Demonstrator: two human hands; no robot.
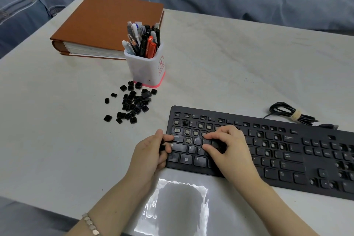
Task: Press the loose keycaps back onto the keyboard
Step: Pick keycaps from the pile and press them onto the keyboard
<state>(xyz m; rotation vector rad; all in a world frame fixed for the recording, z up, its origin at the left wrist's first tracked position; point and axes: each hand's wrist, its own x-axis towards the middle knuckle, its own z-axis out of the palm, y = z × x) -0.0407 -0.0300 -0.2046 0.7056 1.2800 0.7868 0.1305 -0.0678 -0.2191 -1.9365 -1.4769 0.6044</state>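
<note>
A black keyboard (277, 161) lies on the white table, with several bare switch sockets showing in its upper left rows. A heap of loose black keycaps (132, 103) sits on the table to its upper left. My left hand (151, 151) rests at the keyboard's left edge, fingers curled around small black keycaps. My right hand (228, 147) is over the home row, thumb and forefinger pinching a black keycap (215, 144) at the F position, next to the D key.
A white pen holder (147, 67) full of pens stands behind the keycap heap, with a brown binder (103, 25) beyond it. The keyboard's coiled cable (289, 113) lies at the back right. A clear plastic bag (178, 207) lies by the table's near edge.
</note>
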